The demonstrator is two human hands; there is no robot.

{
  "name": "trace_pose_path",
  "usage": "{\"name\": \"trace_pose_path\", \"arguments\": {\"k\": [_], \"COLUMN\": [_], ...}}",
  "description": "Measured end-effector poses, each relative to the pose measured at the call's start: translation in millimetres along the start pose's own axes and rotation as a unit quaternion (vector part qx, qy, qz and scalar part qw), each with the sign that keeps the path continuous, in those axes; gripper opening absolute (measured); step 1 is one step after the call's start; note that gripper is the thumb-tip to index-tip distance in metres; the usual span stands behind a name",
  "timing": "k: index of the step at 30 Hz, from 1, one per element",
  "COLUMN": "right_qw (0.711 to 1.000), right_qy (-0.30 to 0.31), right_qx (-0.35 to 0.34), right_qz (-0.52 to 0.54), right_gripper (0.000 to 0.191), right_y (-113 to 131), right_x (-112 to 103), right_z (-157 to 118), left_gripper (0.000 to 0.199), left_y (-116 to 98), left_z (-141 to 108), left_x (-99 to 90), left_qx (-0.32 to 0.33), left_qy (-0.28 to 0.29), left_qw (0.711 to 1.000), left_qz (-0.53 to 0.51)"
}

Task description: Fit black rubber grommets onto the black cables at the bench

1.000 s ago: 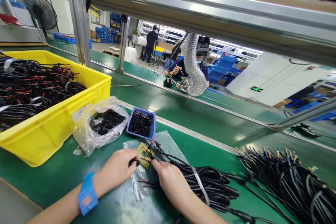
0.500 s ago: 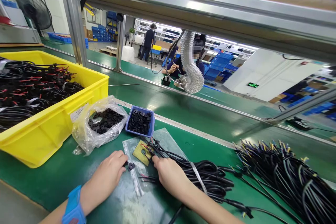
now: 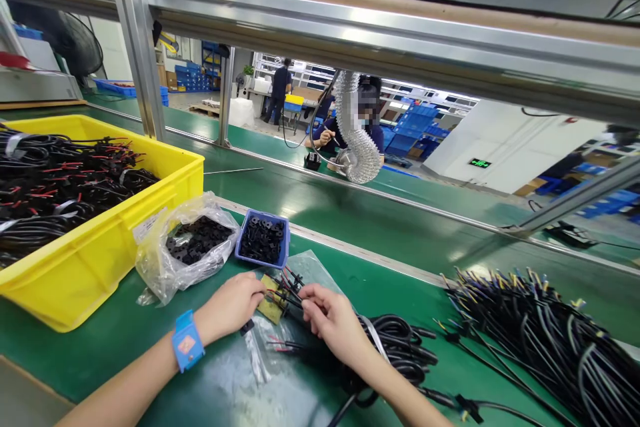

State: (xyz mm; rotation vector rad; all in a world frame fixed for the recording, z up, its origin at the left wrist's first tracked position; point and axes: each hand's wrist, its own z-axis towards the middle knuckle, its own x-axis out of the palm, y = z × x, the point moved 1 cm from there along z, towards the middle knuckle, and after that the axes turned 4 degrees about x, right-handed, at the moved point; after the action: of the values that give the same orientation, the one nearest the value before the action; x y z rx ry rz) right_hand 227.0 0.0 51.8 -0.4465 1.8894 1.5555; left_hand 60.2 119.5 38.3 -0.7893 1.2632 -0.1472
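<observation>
My left hand, with a blue band on its wrist, is closed at the red wire ends over a small yellow block. A small black part shows just below its fingers. To the right, my right hand pinches a black cable near its wire end. The bundle of black cables lies under and right of that hand, with a pale tie round it. Beneath them is a clear plastic bag on the green table.
A yellow bin of cables stands at left. Beside it are an open plastic bag and a blue box of black parts. More cables lie at right. Across the table, a person sits behind a duct.
My left hand has moved right and up, to the wire ends beside my right hand. My right hand has turned, its fingertips now on a cable. The camera view has tilted up slightly.
</observation>
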Motion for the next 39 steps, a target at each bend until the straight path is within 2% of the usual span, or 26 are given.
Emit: {"name": "trace_pose_path", "arguments": {"k": [2,4,8,12,16,18,22,25,28,29,31,33,35,37,39], "right_qw": [0.995,0.991,0.988,0.987,0.986,0.986,0.984,0.986,0.989,0.990,0.992,0.992,0.989,0.987,0.986], "right_qy": [-0.019,-0.029,-0.038,-0.040,-0.044,-0.045,-0.053,-0.060,-0.066,-0.068,-0.072,-0.081,-0.093,-0.104,-0.114], "right_qx": [0.001,-0.004,-0.005,-0.010,-0.016,-0.018,-0.019,-0.022,-0.023,-0.025,-0.042,-0.061,-0.070,-0.071,-0.073], "right_qz": [0.098,0.131,0.148,0.157,0.157,0.162,0.167,0.153,0.134,0.122,0.096,0.081,0.088,0.096,0.095], "right_gripper": [0.016,0.017,0.014,0.012,0.011,0.011,0.010,0.011,0.014,0.015,0.015,0.015,0.015,0.015,0.015], "right_y": [-3.6,-4.9,-3.6,-3.2,-3.7,-3.8,-3.6,-2.6,0.2,1.7,4.9,7.3,7.9,7.3,6.9], "right_x": [0.6,1.8,2.6,2.5,3.2,3.6,4.3,4.5,3.6,2.9,1.6,0.3,-0.6,-0.9,-0.8], "right_z": [-0.9,-2.1,-4.3,-5.4,-6.2,-6.4,-6.8,-7.9,-9.0,-9.4,-10.3,-11.2,-11.6,-11.5,-11.1], "left_gripper": [0.020,0.020,0.011,0.016,0.021,0.027,0.032,0.029,0.025,0.022,0.019,0.023,0.031,0.038,0.041], "left_y": [1.5,2.9,4.5,1.7,-1.3,-0.4,8.2,18.7,26.1,26.7,24.4,18.1,9.7,1.8,-4.0], "left_z": [6.1,7.1,2.6,0.5,2.1,3.1,3.0,2.1,2.6,3.3,5.2,7.6,10.1,11.8,11.2], "left_x": [5.3,8.8,11.5,10.9,2.7,-2.4,-4.9,-1.8,-0.1,-0.1,0.3,2.8,7.0,10.6,11.9], "left_qx": [0.002,-0.004,-0.013,-0.007,-0.006,0.044,0.184,0.199,0.181,0.160,0.079,-0.020,-0.085,-0.105,-0.113], "left_qy": [0.001,-0.015,-0.020,0.000,0.003,0.005,0.056,0.056,0.025,0.010,-0.022,-0.052,-0.073,-0.083,-0.086], "left_qw": [1.000,0.999,0.998,0.999,0.997,0.995,0.974,0.971,0.982,0.987,0.989,0.965,0.921,0.884,0.864], "left_qz": [0.019,0.034,0.055,0.052,0.078,0.091,0.121,0.122,0.049,0.002,-0.120,-0.255,-0.374,-0.448,-0.484]}}
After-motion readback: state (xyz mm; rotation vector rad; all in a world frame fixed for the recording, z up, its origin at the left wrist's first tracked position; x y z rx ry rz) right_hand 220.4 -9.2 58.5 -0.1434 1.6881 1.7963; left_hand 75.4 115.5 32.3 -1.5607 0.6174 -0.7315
